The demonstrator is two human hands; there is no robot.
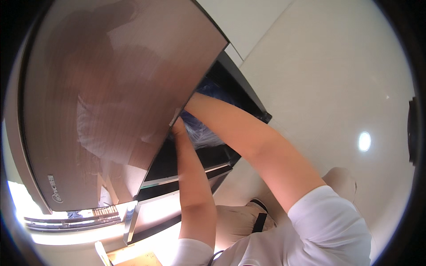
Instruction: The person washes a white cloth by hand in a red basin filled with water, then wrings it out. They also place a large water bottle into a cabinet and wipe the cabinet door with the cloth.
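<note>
Both of my forearms reach under the edge of a glossy brown panel [126, 86] into a dark opening [163, 163]. Part of my left hand [178, 127] shows at that edge; its fingers are hidden, so any hold cannot be made out. My right forearm passes beneath the panel higher up, and my right hand is out of view. Between the forearms lies crumpled clear plastic film [201, 133], with dark blue material [213, 88] showing farther in. What either hand touches is hidden.
A black frame edge [253, 89] borders the opening on the right, above a pale tiled floor [332, 83]. An open drawer-like part [159, 207] sticks out below. A wooden piece [136, 256] lies at the lower left. My shoe [261, 207] is close by.
</note>
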